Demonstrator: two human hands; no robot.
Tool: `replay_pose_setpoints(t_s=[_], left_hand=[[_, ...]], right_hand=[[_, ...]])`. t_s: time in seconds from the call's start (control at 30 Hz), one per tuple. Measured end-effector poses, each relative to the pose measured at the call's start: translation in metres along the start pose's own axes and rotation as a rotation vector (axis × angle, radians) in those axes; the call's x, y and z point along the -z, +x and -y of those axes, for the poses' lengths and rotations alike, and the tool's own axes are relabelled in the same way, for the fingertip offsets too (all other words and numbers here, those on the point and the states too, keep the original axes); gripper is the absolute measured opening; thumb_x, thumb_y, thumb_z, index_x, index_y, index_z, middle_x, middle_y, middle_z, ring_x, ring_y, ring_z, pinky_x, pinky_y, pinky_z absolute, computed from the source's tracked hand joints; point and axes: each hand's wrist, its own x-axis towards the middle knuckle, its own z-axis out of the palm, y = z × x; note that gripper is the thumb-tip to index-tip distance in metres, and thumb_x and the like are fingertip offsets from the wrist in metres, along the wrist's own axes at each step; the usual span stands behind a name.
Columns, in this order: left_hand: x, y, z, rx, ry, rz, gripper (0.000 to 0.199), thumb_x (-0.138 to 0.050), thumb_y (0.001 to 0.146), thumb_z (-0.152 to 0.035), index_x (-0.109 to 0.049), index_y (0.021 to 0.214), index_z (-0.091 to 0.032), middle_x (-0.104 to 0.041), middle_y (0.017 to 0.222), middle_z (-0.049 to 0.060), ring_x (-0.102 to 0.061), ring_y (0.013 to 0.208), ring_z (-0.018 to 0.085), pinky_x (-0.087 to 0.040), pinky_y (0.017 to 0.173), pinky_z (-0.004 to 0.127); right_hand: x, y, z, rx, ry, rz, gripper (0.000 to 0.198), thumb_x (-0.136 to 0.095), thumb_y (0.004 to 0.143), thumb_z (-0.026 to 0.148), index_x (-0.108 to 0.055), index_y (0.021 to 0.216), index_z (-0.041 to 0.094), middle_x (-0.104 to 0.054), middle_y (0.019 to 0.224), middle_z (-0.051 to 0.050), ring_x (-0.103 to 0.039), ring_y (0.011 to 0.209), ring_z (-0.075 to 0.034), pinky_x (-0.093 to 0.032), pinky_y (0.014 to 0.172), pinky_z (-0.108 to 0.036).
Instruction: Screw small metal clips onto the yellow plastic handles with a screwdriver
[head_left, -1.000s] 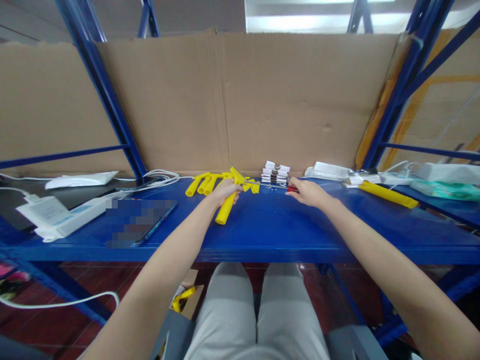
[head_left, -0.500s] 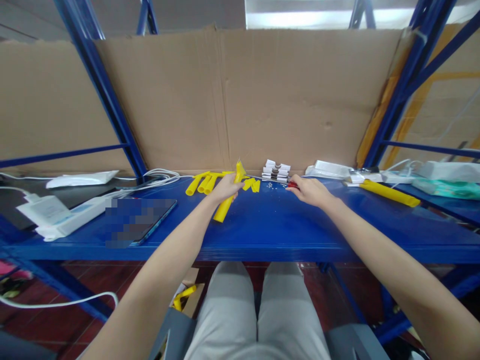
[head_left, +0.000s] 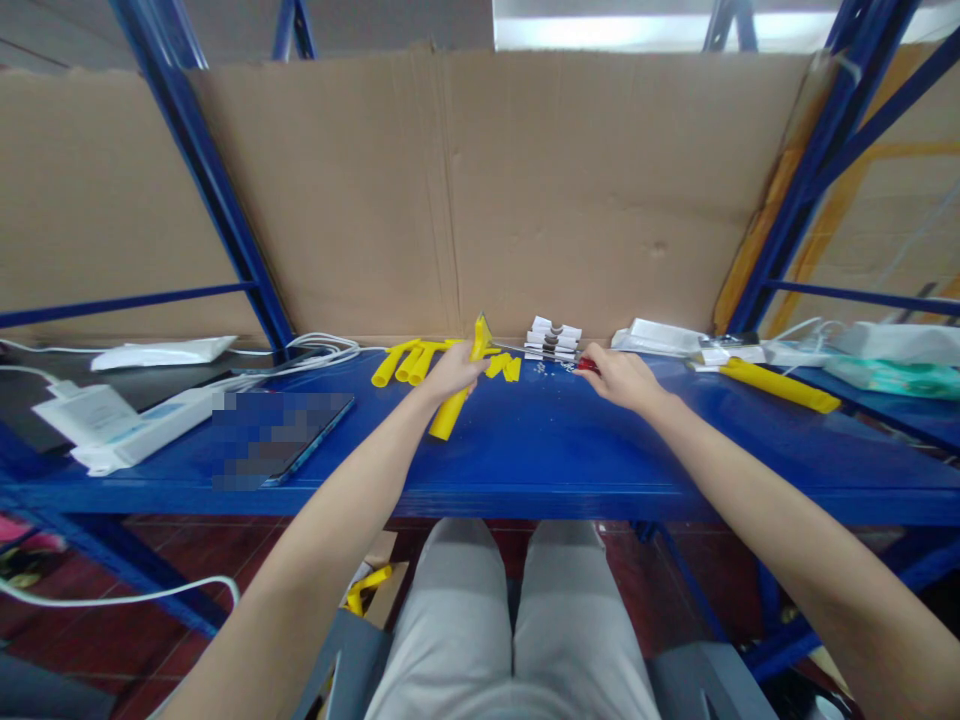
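Observation:
My left hand [head_left: 457,372] is closed around the tubular handle of a yellow scraper-like tool [head_left: 451,415], tilted with its head toward the cardboard. What looks like a thin blade shows at the head's tip. In my right hand [head_left: 616,374] is a red-handled screwdriver [head_left: 588,365]; its thin shaft points left toward the tool's head. Whether the tip touches the head is too small to tell. Several tiny screws [head_left: 541,368] lie between my hands, beside small yellow pieces [head_left: 503,367]. More yellow T-shaped tools [head_left: 409,363] rest left of my left hand.
Stacked white packets [head_left: 553,340] stand at the back against a cardboard panel [head_left: 570,190]. At left on the blue table [head_left: 570,450] are a tablet [head_left: 289,440], a power strip [head_left: 142,425] and coiled white cable [head_left: 324,350]. A yellow tube [head_left: 784,387] and white packages [head_left: 660,338] lie right.
The view has tilted very slightly. Both hands keep their holds and stay almost in place, with only a slight shift of my right hand.

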Motion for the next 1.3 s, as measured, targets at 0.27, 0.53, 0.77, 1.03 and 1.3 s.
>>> replay_pose_setpoints(t_s=[0.27, 0.53, 0.77, 1.03, 1.3], left_hand=[[0.000, 0.003, 0.003, 0.003, -0.088, -0.023, 0.012, -0.048, 0.079, -0.010, -0.042, 0.073, -0.018, -0.044, 0.038, -0.008, -0.042, 0.030, 0.008, -0.034, 0.035, 0.018], [-0.003, 0.002, -0.002, 0.040, -0.171, -0.064, 0.006, -0.046, 0.081, -0.011, -0.045, 0.081, -0.017, -0.042, 0.035, -0.009, -0.040, 0.028, 0.008, -0.034, 0.037, 0.019], [-0.002, 0.003, -0.001, 0.024, -0.080, -0.169, 0.010, -0.048, 0.079, -0.011, -0.051, 0.087, -0.015, -0.041, 0.037, -0.009, -0.040, 0.031, 0.007, -0.033, 0.039, 0.019], [0.003, 0.002, -0.002, -0.023, 0.066, -0.162, 0.019, -0.048, 0.078, -0.014, -0.052, 0.097, -0.013, -0.045, 0.044, -0.007, -0.046, 0.037, 0.010, -0.038, 0.043, 0.020], [0.001, 0.005, 0.004, -0.105, 0.160, -0.168, 0.024, -0.048, 0.079, -0.019, -0.054, 0.101, -0.011, -0.052, 0.055, -0.003, -0.048, 0.040, 0.010, -0.040, 0.044, 0.020]], right_hand=[[0.003, 0.001, 0.002, 0.080, -0.090, -0.088, 0.024, -0.036, 0.092, 0.026, -0.055, 0.097, 0.013, -0.067, 0.095, -0.015, -0.061, 0.083, -0.023, -0.032, 0.060, -0.029], [0.020, 0.015, 0.000, 0.014, -0.170, -0.034, 0.029, -0.032, 0.092, 0.028, -0.052, 0.102, 0.011, -0.066, 0.089, -0.018, -0.059, 0.080, -0.026, -0.032, 0.059, -0.030], [0.006, 0.021, 0.006, 0.047, -0.005, 0.029, 0.034, -0.034, 0.092, 0.036, -0.049, 0.107, 0.009, -0.064, 0.097, -0.021, -0.061, 0.087, -0.028, -0.041, 0.070, -0.033], [-0.010, 0.015, 0.006, -0.037, 0.164, 0.074, 0.027, -0.034, 0.094, 0.031, -0.051, 0.104, 0.012, -0.066, 0.099, -0.019, -0.063, 0.090, -0.028, -0.042, 0.073, -0.033], [-0.010, 0.004, 0.008, -0.057, 0.260, 0.069, 0.030, -0.035, 0.094, 0.032, -0.050, 0.111, 0.012, -0.067, 0.103, -0.017, -0.064, 0.092, -0.027, -0.044, 0.074, -0.032]])
